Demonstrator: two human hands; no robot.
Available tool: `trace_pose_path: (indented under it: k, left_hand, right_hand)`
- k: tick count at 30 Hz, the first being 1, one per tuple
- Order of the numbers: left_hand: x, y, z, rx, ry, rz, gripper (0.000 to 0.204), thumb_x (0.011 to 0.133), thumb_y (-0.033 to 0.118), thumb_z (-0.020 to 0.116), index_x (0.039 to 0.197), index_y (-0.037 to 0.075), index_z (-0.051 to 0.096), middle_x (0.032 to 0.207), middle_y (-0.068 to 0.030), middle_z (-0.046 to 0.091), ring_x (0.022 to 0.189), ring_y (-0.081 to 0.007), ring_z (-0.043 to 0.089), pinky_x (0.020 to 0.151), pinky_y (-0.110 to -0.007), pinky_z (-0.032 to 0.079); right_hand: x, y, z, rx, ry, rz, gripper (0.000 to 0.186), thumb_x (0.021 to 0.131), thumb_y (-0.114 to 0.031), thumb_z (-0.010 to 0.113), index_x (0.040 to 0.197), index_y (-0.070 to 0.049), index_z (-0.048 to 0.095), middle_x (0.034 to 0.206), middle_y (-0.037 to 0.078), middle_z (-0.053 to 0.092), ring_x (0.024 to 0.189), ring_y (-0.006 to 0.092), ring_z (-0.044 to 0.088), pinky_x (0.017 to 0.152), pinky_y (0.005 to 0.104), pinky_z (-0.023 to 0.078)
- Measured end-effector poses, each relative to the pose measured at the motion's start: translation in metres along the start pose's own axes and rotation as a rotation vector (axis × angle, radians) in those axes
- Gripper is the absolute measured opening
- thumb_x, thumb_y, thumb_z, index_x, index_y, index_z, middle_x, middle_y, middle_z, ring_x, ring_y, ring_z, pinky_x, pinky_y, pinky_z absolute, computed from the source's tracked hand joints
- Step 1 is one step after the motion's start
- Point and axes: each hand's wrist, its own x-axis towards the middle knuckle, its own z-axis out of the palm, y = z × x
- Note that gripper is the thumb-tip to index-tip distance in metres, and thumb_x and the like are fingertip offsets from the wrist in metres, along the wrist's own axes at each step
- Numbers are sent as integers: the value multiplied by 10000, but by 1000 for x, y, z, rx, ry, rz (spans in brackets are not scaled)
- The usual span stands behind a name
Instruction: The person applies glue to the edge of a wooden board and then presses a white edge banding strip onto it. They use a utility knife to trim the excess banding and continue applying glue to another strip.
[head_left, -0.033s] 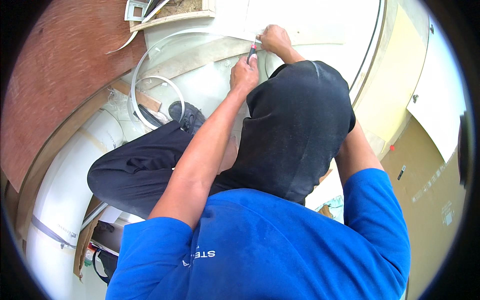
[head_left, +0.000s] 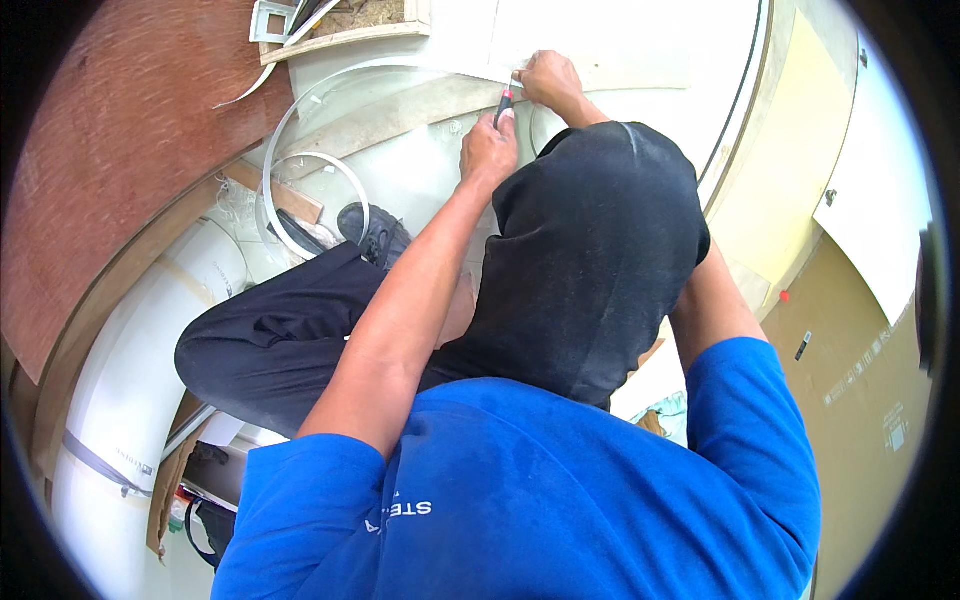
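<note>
My left hand is closed in a fist around the lower end of a small red-and-black handled tool. My right hand is curled narrow just above it, fingertips pinching at the tool's upper end, where it meets the edge of a white sheet. The two hands are nearly touching, with the tool between them. The tool tip is too small to identify.

The white sheet lies on the pale surface at the far side of the view. A thin white strip curls in two loops on the surface to the left of my left hand, well apart from it. A wooden batten runs diagonally under the larger loop. My black shoe rests on the surface beside the smaller loop. A black cloth hangs over the middle of the view and covers my right forearm.

The only other picture supplied was taken at this same moment, and hands, tool, strip and shoe hold the same positions in it.
</note>
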Motion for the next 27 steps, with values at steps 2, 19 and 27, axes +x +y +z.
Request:
trace_pose_path:
  k: [2,19,27]
  left_hand:
    - [0,1,-1,12,-3,-7,505,1029,475,482,1036,1,658,984,-300,704,997,-501,663,865,-572,500]
    - [-9,-13,-4,0,47,-12,481,1021,474,511,1007,17,662,948,-283,706,956,-486,672,840,-561,504]
    - [-3,-34,-51,294,266,84,420,970,404,629,1186,45,600,1103,-249,664,1046,-439,651,906,-540,490]
  right_hand:
    - [-1,-2,-2,9,-41,39,330,880,-369,767,928,-42,779,874,162,754,896,327,727,797,441,556]
    - [3,-5,-5,56,-15,-29,364,878,-331,764,999,13,764,1014,235,742,975,393,720,843,480,558]
    - [-13,-7,-52,251,-316,-150,270,900,-177,729,1089,14,709,887,152,750,763,252,725,733,387,564]
